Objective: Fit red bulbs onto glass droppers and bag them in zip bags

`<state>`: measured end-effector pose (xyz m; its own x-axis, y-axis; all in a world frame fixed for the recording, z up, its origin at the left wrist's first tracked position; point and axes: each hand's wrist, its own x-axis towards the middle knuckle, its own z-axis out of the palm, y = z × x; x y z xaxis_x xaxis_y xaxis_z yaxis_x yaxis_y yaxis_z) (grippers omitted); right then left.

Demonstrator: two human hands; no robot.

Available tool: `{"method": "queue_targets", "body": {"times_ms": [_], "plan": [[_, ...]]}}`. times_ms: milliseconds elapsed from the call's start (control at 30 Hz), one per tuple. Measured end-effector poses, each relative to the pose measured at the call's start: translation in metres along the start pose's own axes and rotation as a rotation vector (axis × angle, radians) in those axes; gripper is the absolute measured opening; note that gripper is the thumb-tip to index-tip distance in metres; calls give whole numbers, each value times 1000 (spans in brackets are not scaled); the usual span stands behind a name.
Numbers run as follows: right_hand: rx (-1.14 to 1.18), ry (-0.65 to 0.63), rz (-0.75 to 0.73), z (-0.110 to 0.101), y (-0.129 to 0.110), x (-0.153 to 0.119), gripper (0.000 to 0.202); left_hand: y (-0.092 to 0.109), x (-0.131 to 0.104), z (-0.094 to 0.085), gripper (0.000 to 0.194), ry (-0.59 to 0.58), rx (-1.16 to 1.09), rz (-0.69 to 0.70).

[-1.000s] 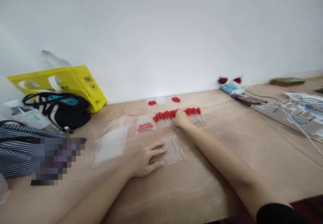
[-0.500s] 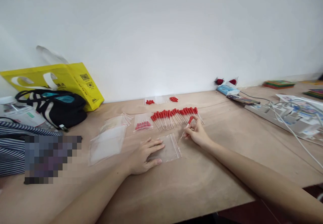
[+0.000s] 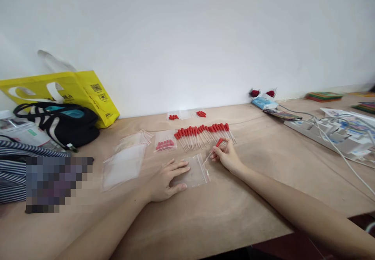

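My left hand (image 3: 170,180) lies flat on a clear zip-lock bag (image 3: 192,171), fingers spread, covering its left part. Between the pinched fingers of my right hand (image 3: 227,156) is a dropper with a red rubber bulb (image 3: 219,142). Its thin clear tube slants down to the left, and the tip is by the bag's red-lined zip edge; whether it is inside, I cannot tell. Just beyond, a row of droppers (image 3: 195,135) lies side by side, red bulbs pointing away from me. Left of them is a zip bag of red-bulbed droppers (image 3: 165,144).
A stack of clear zip bags (image 3: 124,168) lies to the left. Two small bags with red bulbs (image 3: 173,117) lie near the wall. A yellow tote (image 3: 99,103) and black bag (image 3: 79,125) stand far left. Power strips (image 3: 322,137) with cables (image 3: 340,154) occupy the right.
My right hand has moved slightly left and toward me. The dropper is tilted flatter, and its tip has come to the bag's edge. My left hand stays on the bag.
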<state>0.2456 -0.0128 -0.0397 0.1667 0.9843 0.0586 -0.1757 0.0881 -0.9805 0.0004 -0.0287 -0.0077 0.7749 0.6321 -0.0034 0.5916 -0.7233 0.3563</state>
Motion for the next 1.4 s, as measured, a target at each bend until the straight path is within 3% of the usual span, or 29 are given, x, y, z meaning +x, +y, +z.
{"method": "queue_targets", "body": {"times_ms": [200, 333, 500, 633, 933, 1033, 1167, 1233, 1400], "plan": [[78, -78, 20, 5, 3, -8, 50, 3, 0, -1, 54, 27, -31, -4], [-7, -191, 46, 0, 1, -11, 46, 4, -1, 1, 57, 63, -54, -65], [-272, -358, -52, -8, -1, -10, 35, 3, 0, 4, 59, 94, -44, -90], [-351, -415, -84, -9, -1, -8, 30, 5, 3, 5, 57, 83, -29, -84], [-609, -546, -334, -6, 0, -8, 9, 11, 12, 8, 54, 122, -63, 4], [-640, -519, -354, -5, 2, -9, 9, 9, 10, 6, 49, 184, -84, 7], [-603, -419, -230, -10, 2, -3, 10, 3, 1, -1, 36, 208, -110, -36], [-695, -298, -206, -15, -3, 8, 10, -1, -4, -3, 35, 168, -109, -38], [-1173, 78, -269, -20, -20, 50, 13, -7, -5, 0, 39, 121, -111, 8]]}}
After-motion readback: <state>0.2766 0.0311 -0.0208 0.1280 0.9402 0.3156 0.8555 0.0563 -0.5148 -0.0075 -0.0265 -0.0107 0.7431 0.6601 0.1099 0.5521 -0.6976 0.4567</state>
